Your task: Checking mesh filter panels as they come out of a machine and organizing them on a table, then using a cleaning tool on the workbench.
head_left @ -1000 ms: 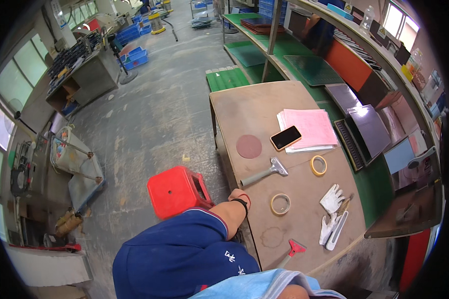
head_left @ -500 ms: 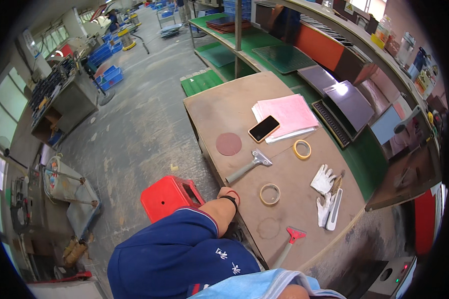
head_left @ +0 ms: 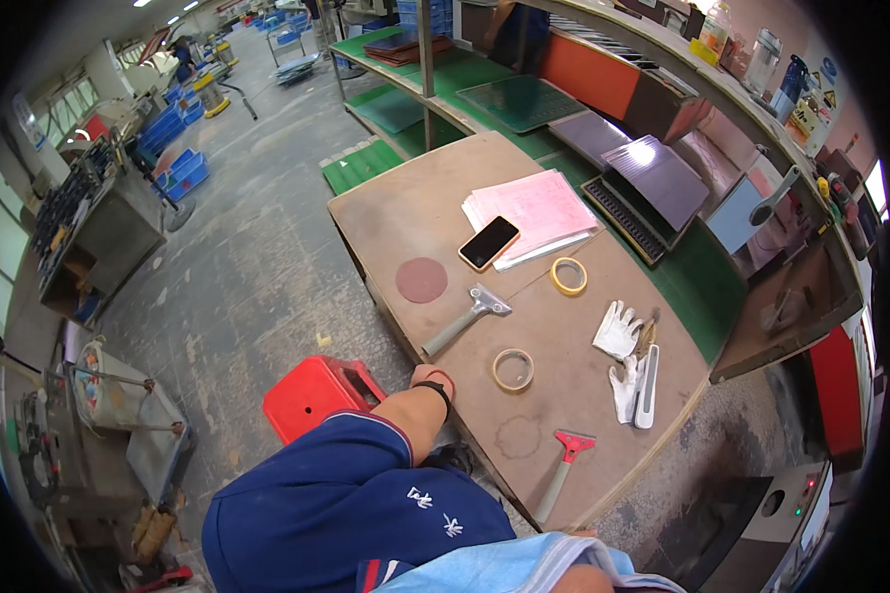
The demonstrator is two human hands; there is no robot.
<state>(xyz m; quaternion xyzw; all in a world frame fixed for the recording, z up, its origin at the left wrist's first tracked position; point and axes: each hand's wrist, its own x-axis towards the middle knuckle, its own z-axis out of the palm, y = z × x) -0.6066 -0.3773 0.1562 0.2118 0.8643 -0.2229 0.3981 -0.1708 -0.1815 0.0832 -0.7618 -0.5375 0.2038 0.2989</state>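
My left hand (head_left: pixel 429 377) rests at the left edge of the brown table (head_left: pixel 445 188), a dark band and a red band on its wrist. Its fingers are mostly hidden. At the table's near edge a sliver of skin shows, apparently my right hand (head_left: pixel 585 533), with no fingers to make out. Close to the left hand lies a scraper with a grey handle (head_left: pixel 465 318). A red-headed scraper (head_left: pixel 566 463) lies nearer me. Between them is a roll of tan tape (head_left: pixel 513 370), with a yellow tape roll (head_left: pixel 568 276) farther off.
White gloves (head_left: pixel 618 331) and a white-handled tool (head_left: pixel 646 387) lie at the table's right. Farther back are a phone (head_left: pixel 489 243), pink papers (head_left: pixel 536 214) and a dark red disc (head_left: pixel 422 281). A red stool (head_left: pixel 311 397) stands left; a green-topped shelf (head_left: pixel 707 287) borders the right.
The whole view has shifted, so the table and its things appear farther left and slightly higher. My left hand stays at the table edge. A sliver of skin now shows at the near edge.
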